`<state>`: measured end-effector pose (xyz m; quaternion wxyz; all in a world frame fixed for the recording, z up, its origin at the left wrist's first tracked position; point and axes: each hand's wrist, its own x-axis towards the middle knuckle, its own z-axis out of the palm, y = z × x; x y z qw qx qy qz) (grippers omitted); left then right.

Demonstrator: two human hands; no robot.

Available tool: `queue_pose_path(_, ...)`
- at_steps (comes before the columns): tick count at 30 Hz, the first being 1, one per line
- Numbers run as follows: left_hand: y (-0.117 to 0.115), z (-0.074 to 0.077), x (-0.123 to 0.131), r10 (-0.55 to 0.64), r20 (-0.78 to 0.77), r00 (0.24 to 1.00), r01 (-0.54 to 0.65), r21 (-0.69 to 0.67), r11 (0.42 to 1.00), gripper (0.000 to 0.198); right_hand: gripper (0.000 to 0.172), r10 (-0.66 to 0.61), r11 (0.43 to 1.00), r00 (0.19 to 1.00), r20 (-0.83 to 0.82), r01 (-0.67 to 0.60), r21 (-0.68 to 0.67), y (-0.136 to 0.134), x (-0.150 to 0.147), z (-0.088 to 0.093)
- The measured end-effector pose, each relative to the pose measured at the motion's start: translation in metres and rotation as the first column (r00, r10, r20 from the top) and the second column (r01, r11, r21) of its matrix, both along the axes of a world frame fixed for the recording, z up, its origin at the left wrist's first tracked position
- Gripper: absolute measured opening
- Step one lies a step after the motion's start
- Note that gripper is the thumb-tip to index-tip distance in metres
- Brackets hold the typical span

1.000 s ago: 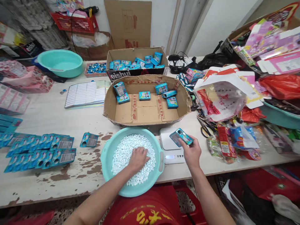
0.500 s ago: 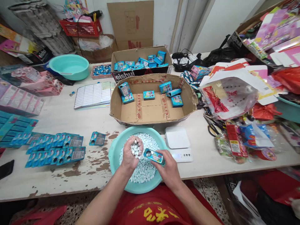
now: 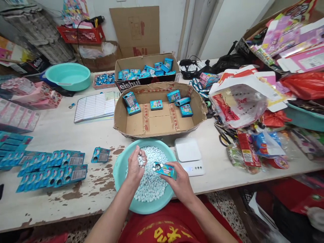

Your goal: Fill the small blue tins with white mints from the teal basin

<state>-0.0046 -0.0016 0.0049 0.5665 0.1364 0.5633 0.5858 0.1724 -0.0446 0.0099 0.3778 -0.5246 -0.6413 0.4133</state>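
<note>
Over a turquoise basin [image 3: 118,175] full of small white candies [image 3: 152,185], my left hand [image 3: 135,165] is cupped around a small heap of the same candies. My right hand [image 3: 181,180] grips a small blue candy box [image 3: 165,170] by its right end, above the basin's right side. The box is tilted, its round opening toward my left hand, and a few white candies show at that opening. A gap separates the box from my left hand.
Behind the basin stands an open cardboard box [image 3: 131,128] with several blue candy boxes inside. A white scale [image 3: 187,150] is right of the basin. Rows of blue boxes [image 3: 52,168] and one single box [image 3: 100,155] lie left. Scissors and plastic packets [image 3: 249,150] lie right.
My left hand has moved slightly left, away from the candy box, and turned more sideways. Candies now show at the box's opening. The whole view has shifted a little.
</note>
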Motion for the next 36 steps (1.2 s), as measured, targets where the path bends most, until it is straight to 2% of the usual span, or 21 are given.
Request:
queue_pose_path(1, -0.002, -0.008, -0.004, -0.098, -0.159, 0.982, 0.094, -0.034, 0.995, 0.034, 0.026, -0.01, 1.0, 1.0, -0.017, 0.01, -0.014, 0.001, 0.003, 0.001)
queue_pose_path(2, -0.004, -0.015, -0.007, -0.201, -0.328, 0.923, 0.184, -0.081, 0.98, 0.032, 0.027, -0.019, 1.0, 0.999, -0.027, 0.018, -0.021, 0.002, 0.005, 0.001)
queue_pose_path(4, -0.011, -0.022, -0.007, -0.324, -0.602, 0.73, 0.29, -0.156, 0.944, 0.03, 0.029, -0.033, 0.999, 0.999, -0.028, 0.032, -0.017, 0.005, 0.009, 0.002)
queue_pose_path(5, -0.015, -0.022, -0.004, -0.321, -0.697, 0.641, 0.317, -0.141, 0.938, 0.033, 0.029, -0.035, 0.999, 0.999, -0.021, 0.035, -0.011, 0.006, 0.009, 0.001)
queue_pose_path(7, -0.023, -0.017, 0.009, -0.244, -0.832, 0.498, 0.42, -0.015, 0.908, 0.042, 0.028, -0.039, 0.999, 0.999, -0.008, 0.039, 0.007, 0.009, 0.009, 0.001)
queue_pose_path(9, -0.027, -0.009, 0.027, -0.158, -0.93, 0.331, 0.618, 0.087, 0.781, 0.045, 0.027, -0.047, 0.999, 0.999, 0.008, 0.047, 0.021, 0.011, 0.008, 0.0)
queue_pose_path(11, -0.027, -0.002, 0.041, -0.047, -0.99, 0.132, 0.771, 0.073, 0.633, 0.044, 0.03, -0.061, 0.998, 0.998, 0.018, 0.061, 0.025, 0.012, 0.009, 0.001)
queue_pose_path(14, -0.018, 0.001, 0.049, 0.114, -0.989, -0.097, 0.855, -0.025, 0.518, 0.046, 0.034, -0.085, 0.996, 0.996, 0.007, 0.085, 0.008, 0.013, 0.016, 0.006)
queue_pose_path(16, -0.01, 0.004, 0.049, 0.179, -0.969, -0.169, 0.87, -0.061, 0.49, 0.052, 0.03, -0.111, 0.994, 0.994, -0.011, 0.111, -0.024, 0.014, 0.023, 0.011)
queue_pose_path(18, -0.001, 0.011, 0.05, 0.202, -0.961, -0.186, 0.879, -0.071, 0.472, 0.062, 0.026, -0.15, 0.986, 0.988, -0.033, 0.148, -0.072, 0.018, 0.03, 0.017)
queue_pose_path(20, 0.007, 0.02, 0.054, 0.172, -0.974, -0.149, 0.913, -0.069, 0.401, 0.071, 0.024, -0.182, 0.977, 0.981, -0.066, 0.173, -0.12, 0.023, 0.038, 0.022)
queue_pose_path(22, 0.02, 0.028, 0.06, 0.096, -0.995, -0.021, 0.95, 0.01, 0.312, 0.072, 0.023, -0.197, 0.973, 0.974, -0.109, 0.18, -0.146, 0.029, 0.047, 0.024)
queue_pose_path(23, 0.03, 0.03, 0.063, 0.038, -0.996, 0.084, 0.947, 0.092, 0.308, 0.067, 0.024, -0.206, 0.971, 0.97, -0.13, 0.187, -0.147, 0.032, 0.052, 0.024)
queue_pose_path(24, 0.044, 0.03, 0.067, -0.025, -0.978, 0.209, 0.916, 0.187, 0.354, 0.06, 0.025, -0.222, 0.969, 0.964, -0.146, 0.202, -0.14, 0.035, 0.058, 0.022)
queue_pose_path(26, 0.082, 0.023, 0.077, -0.118, -0.886, 0.448, 0.768, 0.314, 0.558, 0.047, 0.027, -0.281, 0.958, 0.947, -0.157, 0.265, -0.113, 0.042, 0.071, 0.015)
queue_pose_path(27, 0.107, 0.016, 0.084, -0.148, -0.842, 0.519, 0.675, 0.298, 0.675, 0.042, 0.027, -0.319, 0.947, 0.935, -0.154, 0.307, -0.097, 0.046, 0.078, 0.01)
queue_pose_path(28, 0.134, 0.008, 0.092, -0.171, -0.825, 0.538, 0.595, 0.228, 0.771, 0.039, 0.027, -0.357, 0.934, 0.922, -0.147, 0.348, -0.082, 0.051, 0.085, 0.003)
queue_pose_path(29, 0.162, -0.002, 0.101, -0.212, -0.837, 0.505, 0.547, 0.12, 0.829, 0.038, 0.026, -0.391, 0.92, 0.91, -0.139, 0.385, -0.068, 0.055, 0.091, -0.004)
queue_pose_path(31, 0.216, -0.021, 0.12, -0.367, -0.891, 0.268, 0.509, -0.192, 0.839, 0.04, 0.024, -0.433, 0.901, 0.892, -0.127, 0.431, -0.051, 0.065, 0.101, -0.022)
queue_pose_path(33, 0.26, -0.037, 0.137, -0.406, -0.9, 0.159, 0.475, -0.29, 0.831, 0.049, 0.022, -0.444, 0.896, 0.888, -0.121, 0.442, -0.04, 0.076, 0.106, -0.041)
queue_pose_path(36, 0.302, -0.049, 0.158, -0.379, -0.924, 0.058, 0.469, -0.31, 0.827, 0.059, 0.02, -0.423, 0.906, 0.901, -0.102, 0.422, -0.027, 0.086, 0.106, -0.067)
